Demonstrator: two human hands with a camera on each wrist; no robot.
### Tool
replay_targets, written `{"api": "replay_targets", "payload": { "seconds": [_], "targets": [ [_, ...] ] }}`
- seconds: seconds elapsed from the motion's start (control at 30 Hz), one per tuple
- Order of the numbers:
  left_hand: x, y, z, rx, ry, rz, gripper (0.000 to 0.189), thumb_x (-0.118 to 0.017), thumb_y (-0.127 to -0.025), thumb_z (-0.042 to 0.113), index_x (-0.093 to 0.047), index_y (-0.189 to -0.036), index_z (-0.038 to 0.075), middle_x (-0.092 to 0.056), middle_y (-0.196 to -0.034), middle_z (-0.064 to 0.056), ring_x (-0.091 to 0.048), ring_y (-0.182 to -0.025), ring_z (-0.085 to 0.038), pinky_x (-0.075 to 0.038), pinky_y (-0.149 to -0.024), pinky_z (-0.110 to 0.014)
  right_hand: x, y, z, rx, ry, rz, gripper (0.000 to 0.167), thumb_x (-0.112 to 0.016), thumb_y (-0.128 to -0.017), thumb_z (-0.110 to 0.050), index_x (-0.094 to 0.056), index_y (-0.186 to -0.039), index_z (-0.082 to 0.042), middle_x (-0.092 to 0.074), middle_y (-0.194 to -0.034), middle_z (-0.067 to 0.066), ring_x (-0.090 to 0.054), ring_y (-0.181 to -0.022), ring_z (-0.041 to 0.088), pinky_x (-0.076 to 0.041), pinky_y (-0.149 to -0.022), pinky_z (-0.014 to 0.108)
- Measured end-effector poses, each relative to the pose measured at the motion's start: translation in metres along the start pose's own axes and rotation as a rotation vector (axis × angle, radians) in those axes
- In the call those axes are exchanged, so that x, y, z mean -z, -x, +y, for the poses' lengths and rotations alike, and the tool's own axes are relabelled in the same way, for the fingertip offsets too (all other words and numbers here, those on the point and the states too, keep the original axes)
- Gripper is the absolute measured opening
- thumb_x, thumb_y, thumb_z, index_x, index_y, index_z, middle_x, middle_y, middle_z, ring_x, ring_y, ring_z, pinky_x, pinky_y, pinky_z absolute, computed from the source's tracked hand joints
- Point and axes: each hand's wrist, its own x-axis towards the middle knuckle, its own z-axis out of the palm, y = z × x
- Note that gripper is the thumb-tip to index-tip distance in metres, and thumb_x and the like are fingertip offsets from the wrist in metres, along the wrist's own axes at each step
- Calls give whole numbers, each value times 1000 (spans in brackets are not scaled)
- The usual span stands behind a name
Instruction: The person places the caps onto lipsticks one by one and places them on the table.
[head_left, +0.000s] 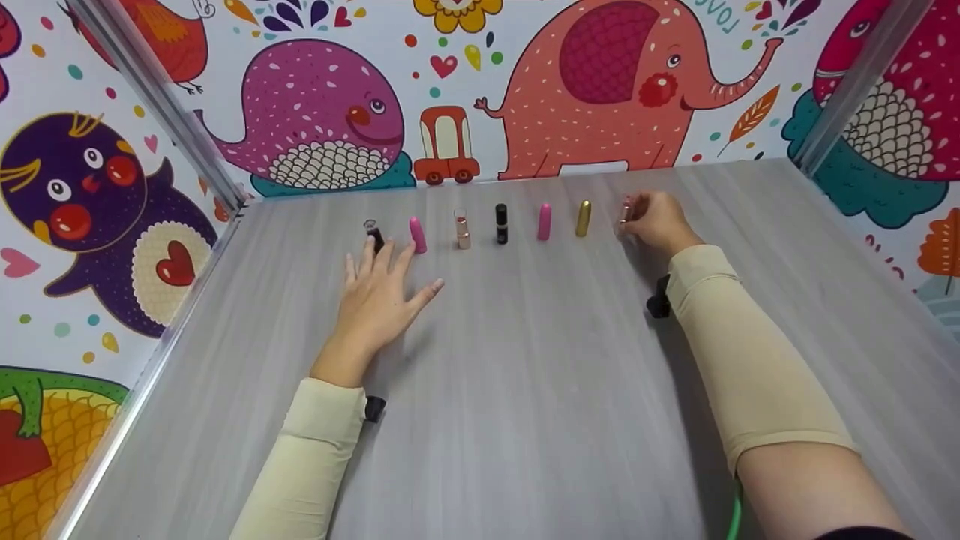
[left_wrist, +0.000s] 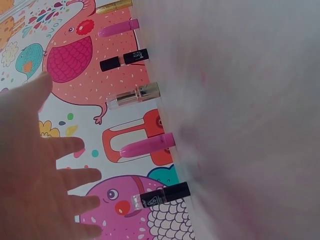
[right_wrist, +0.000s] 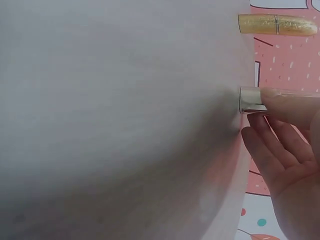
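Several lipsticks stand upright in a row across the table. My right hand [head_left: 664,225] pinches a lipstick with a silvery base [right_wrist: 250,98] at the row's right end; its base is at the tabletop. To its left are a gold lipstick [head_left: 583,219], a pink one [head_left: 544,222], a black one [head_left: 501,223], a rose-gold one with a clear cap [head_left: 463,232] and another pink one [head_left: 418,234]. A black lipstick with a clear top [left_wrist: 162,195] ends the row. My left hand [head_left: 379,304] spreads its fingers in front of these last two, apart from them in the left wrist view.
The grey wood-grain table [head_left: 495,390] reaches back to a wall panel [head_left: 450,90] printed with cartoon animals. Metal posts [head_left: 176,112] stand at the back corners, and a metal rail [head_left: 142,397] runs along the left side. A green cable [head_left: 735,510] hangs beside the right arm.
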Motion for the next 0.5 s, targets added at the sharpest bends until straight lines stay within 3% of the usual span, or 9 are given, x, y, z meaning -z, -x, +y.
{"api": "replay_targets", "payload": {
  "seconds": [0.2,0.4,0.5],
  "targets": [
    [0,-1,1,4,5,-12,87,-56,-102,67,-36,-167,13,-29,-172,-21,-5,-163,-44,7,-128,-65,1,-1,0,-9,-15,-12,35,-73,-98,4,-58,-130,3,-58,-123,18,-55,-113,31,-55,-104,42],
    [2,-2,3,-1,13,-17,88,-53,-102,68,-34,-168,14,-28,-173,-21,-5,-163,-44,7,-128,-65,7,1,0,-34,-56,-37,55,-74,-99,1,-52,-149,1,-57,-139,22,-54,-129,37,-48,-115,50],
    [6,-4,1,-1,9,-9,88,-53,-102,69,-34,-168,14,-27,-173,-22,-4,-163,-45,7,-128,-65,13,4,0,-27,13,-39,61,-71,-102,-6,-45,-157,0,-53,-149,25,-51,-137,41,-45,-118,54]
  ]
}}
